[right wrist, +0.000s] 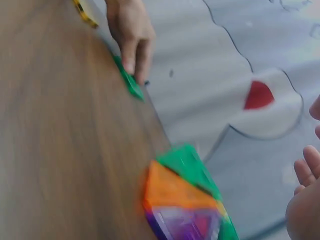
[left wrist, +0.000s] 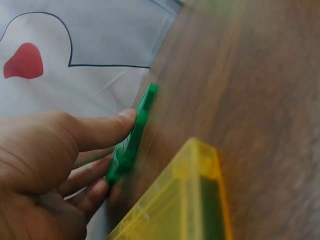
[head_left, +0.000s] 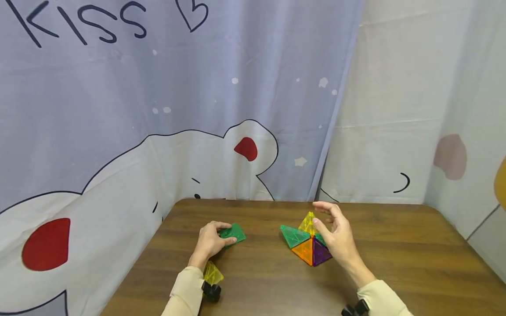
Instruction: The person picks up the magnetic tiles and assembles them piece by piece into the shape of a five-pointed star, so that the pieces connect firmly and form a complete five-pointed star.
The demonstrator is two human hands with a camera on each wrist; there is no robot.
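My left hand (head_left: 209, 242) pinches a green translucent magnetic tile (left wrist: 137, 132) between thumb and fingers, low over the left part of the table. By the left wrist is a yellow magnetic tile piece (head_left: 213, 274), partly hidden by the sleeve. My right hand (head_left: 341, 237) is beside a cluster of triangular magnetic tiles, its fingers loosely bent and holding nothing. In that cluster, an orange tile (head_left: 304, 251), a purple tile (head_left: 321, 253) and a green tile (head_left: 295, 237) meet around one point. A yellow tile (head_left: 306, 224) stands up behind them; another green piece is partly hidden by the right hand.
The wooden table (head_left: 261, 281) has its far edge against a printed curtain (head_left: 221, 166). A pale curtain (head_left: 383, 131) hangs at the right. Small black devices are strapped at both wrists.
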